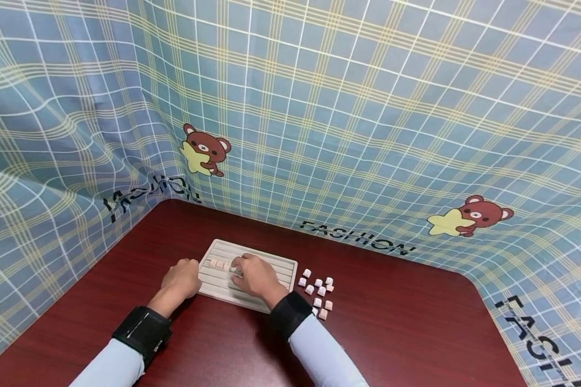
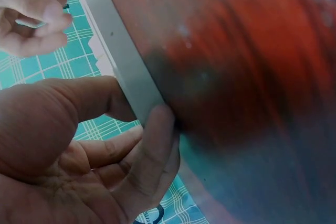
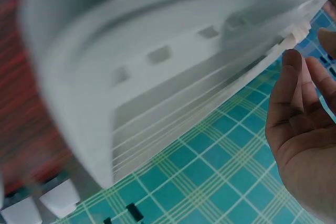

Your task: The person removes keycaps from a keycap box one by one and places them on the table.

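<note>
A pale slotted tray (image 1: 222, 287) with long ridges lies on the table. Its left edge is gripped by my left hand (image 1: 182, 277), the thumb and fingers on opposite faces of the rim (image 2: 123, 51) in the left wrist view. A short row of pale pink keycaps (image 1: 220, 264) stands in one slot. Over the tray's middle hovers my right hand (image 1: 256, 275), its bent thumb and index finger at the right end of that row. Whether a keycap is between those fingertips is unclear; the right wrist view shows the fingers (image 3: 286, 85) beside the row.
Several loose white and pink keycaps (image 1: 318, 282) lie scattered right of the tray, some close to my right wrist. The dark red table (image 1: 397, 322) meets a blue checked cloth (image 1: 319, 134) that hangs behind it and along the left side.
</note>
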`<state>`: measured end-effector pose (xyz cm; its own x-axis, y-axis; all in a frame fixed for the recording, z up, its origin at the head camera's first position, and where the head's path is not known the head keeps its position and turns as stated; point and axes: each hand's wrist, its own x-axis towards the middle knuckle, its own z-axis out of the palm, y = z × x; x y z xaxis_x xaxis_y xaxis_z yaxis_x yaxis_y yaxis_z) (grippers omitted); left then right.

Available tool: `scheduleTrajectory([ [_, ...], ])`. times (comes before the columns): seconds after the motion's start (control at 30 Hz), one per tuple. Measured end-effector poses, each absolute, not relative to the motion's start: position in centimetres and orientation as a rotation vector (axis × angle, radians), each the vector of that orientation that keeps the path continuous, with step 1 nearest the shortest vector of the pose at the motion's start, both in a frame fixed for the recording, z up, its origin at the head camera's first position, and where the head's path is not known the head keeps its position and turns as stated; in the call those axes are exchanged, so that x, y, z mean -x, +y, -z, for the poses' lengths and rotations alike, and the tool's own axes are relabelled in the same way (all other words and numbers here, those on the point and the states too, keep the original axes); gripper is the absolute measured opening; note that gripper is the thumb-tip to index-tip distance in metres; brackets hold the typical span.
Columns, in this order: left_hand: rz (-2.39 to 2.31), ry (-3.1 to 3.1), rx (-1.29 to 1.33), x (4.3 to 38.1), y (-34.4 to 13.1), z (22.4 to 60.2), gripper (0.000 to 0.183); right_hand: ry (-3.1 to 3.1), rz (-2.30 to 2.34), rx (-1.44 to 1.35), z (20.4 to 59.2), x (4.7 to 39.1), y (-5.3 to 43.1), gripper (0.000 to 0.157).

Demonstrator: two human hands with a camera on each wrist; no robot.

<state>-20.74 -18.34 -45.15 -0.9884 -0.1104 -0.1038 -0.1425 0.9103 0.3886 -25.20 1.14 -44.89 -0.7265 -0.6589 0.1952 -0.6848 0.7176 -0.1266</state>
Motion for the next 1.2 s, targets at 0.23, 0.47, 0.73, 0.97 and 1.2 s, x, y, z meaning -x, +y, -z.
scheduleTrajectory([
  [0.23, -0.608, 3.009, 0.188, 20.8, -18.4, 45.2, 0.024, -2.825, -0.196, -1.06, 45.0, 26.0, -0.8, 0.022],
  [0.47, -0.596, 3.02, 0.172, 20.8, -18.3, 45.2, 0.018, -2.853, -0.177, -1.036, 45.2, 26.7, -1.8, 0.009],
  [0.73, -0.605, 3.014, 0.182, 20.8, -18.4, 45.0, 0.02, -2.908, -0.077, -0.946, 45.4, 26.6, -2.7, 0.012],
  [0.97, -0.596, 3.01, 0.178, 20.8, -18.4, 45.0, 0.022, -2.954, -0.022, -0.908, 45.3, 26.6, -2.9, 0.016],
  [1.2, -0.595, 3.004, 0.18, 20.8, -18.4, 45.0, 0.022, -2.92, -0.085, -0.923, 45.5, 26.5, -2.6, 0.014],
])
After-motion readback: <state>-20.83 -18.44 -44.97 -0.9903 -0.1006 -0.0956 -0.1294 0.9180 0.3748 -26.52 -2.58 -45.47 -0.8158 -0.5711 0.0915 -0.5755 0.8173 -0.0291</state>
